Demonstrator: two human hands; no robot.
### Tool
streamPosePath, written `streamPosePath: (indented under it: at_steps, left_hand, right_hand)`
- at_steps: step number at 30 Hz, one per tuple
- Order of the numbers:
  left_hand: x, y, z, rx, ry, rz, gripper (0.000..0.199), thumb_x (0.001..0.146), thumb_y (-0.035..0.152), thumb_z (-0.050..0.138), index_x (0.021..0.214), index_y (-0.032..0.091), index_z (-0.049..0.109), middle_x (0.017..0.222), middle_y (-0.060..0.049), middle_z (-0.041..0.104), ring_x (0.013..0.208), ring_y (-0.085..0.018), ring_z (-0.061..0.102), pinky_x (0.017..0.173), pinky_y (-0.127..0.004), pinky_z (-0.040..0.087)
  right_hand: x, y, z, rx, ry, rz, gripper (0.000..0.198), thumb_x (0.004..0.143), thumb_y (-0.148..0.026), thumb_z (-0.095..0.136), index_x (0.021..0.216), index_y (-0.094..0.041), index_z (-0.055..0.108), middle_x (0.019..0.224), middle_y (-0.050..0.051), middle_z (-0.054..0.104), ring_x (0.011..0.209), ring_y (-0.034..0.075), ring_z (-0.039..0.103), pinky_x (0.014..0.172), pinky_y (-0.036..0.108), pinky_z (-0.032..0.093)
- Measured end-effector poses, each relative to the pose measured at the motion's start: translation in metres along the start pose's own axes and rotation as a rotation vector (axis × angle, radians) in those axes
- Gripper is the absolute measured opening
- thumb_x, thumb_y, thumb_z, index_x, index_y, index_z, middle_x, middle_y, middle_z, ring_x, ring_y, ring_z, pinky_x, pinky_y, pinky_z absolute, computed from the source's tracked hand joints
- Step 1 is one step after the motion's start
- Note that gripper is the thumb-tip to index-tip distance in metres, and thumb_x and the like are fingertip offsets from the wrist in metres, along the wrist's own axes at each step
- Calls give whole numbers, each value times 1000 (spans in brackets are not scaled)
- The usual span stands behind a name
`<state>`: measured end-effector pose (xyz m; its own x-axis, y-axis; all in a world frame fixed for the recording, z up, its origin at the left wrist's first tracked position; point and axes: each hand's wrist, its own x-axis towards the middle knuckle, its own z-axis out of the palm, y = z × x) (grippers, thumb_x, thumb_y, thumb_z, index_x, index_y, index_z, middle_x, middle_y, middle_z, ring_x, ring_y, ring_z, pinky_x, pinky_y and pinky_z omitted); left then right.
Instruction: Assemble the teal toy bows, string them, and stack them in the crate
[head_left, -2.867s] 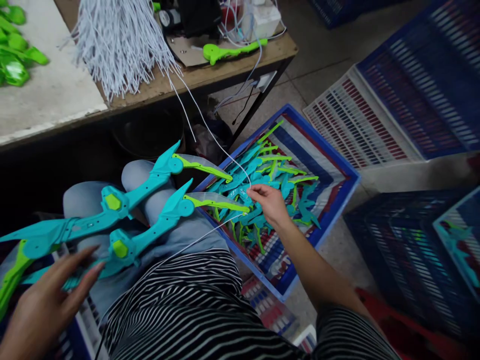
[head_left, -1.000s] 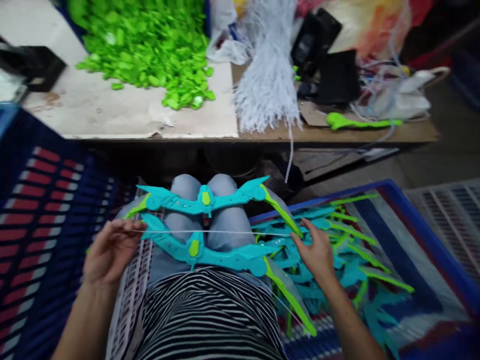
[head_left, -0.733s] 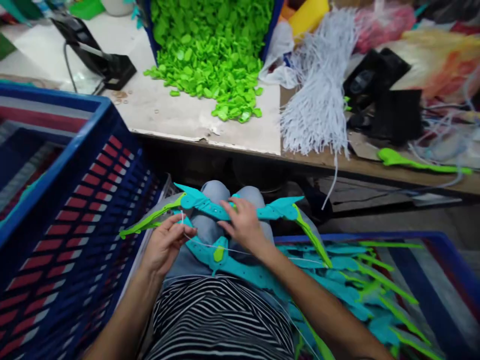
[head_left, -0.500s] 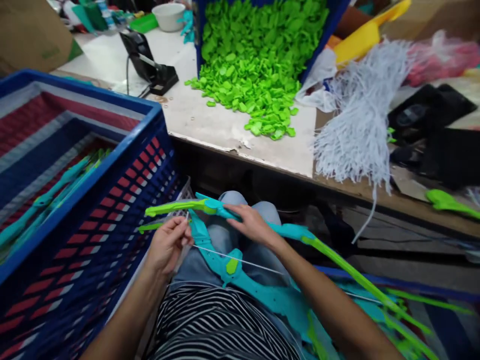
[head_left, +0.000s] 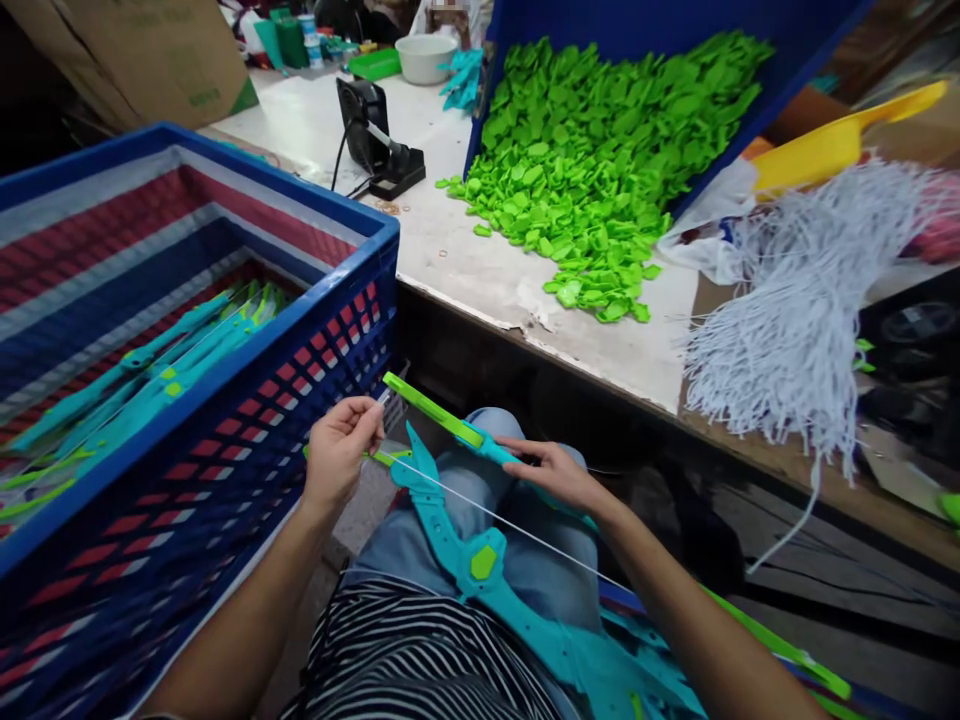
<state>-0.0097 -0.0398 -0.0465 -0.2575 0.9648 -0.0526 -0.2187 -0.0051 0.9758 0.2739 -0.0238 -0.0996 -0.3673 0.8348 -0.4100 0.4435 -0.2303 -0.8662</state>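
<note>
My left hand (head_left: 341, 447) is closed in a pinch on the end of a white string (head_left: 525, 528), right beside the tip of a green bow limb. That limb belongs to a toy bow (head_left: 439, 412) with a teal middle. My right hand (head_left: 559, 475) is wrapped over the teal part, above my knees; my forearm hides much of the bow. The string runs slanting down from the left fingers to the right, under the right forearm. Across my lap lies a second teal bow (head_left: 517, 600) with a green hexagonal piece on it.
A blue crate (head_left: 300, 215) with striped lining holds several bows on my left. On the table (head_left: 465, 270), green plastic pieces (head_left: 585, 180) spill from a blue bin, near a small black fan (head_left: 367, 130). A bundle of white strings (head_left: 795, 310) hangs over the edge.
My left fingers, with the string, have come up to the limb's tip. The held bow now slants more steeply, its tip up and left. The view has shifted, so the table appears further right.
</note>
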Motion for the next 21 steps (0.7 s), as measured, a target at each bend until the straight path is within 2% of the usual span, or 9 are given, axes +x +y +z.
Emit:
streamPosePath:
  at_steps: [5,12,14,17,19,21]
  left_hand:
    - [3,-2,9,125,67,68,21,72,33,71,74,14,64,52,4,54,44,-5,44,43,-17,33]
    - [4,4,10,224,53,129,18,72,31,69,75,14,63,54,4,58,47,-6,48,47,-17,37]
    - [7,6,8,176,28,109,21,71,32,71,76,15,60,54,3,60,44,-6,48,44,-17,37]
    - [12,8,6,30,-51,11,35,66,34,75,90,16,58,53,4,62,38,-6,46,41,-17,37]
    - [14,9,5,-22,-107,-52,42,63,35,77,95,15,58,52,3,62,36,-6,44,40,-18,38]
    - [15,10,3,-26,-132,-82,41,62,36,78,91,13,61,52,2,62,36,-6,44,40,-18,37]
  right_hand:
    - [-3,-2,3,31,24,6,53,68,-41,70,117,-21,66,121,4,64,117,29,57,103,40,44]
    - [-5,-4,6,-2,35,-12,50,71,-39,68,118,-21,65,118,5,66,113,28,60,98,38,48]
    - [-6,1,7,-53,46,-56,48,74,-39,66,119,-21,64,118,6,66,111,27,61,97,38,49]
    - [-10,10,10,-190,103,-163,45,79,-39,60,120,-21,63,114,7,68,105,25,63,93,39,50]
    - [-11,9,13,-322,186,-239,41,81,-39,59,117,-22,65,107,9,68,97,25,64,88,41,52]
    - [-9,-3,18,-445,303,-337,35,82,-39,59,111,-22,68,102,10,67,94,25,62,86,43,51]
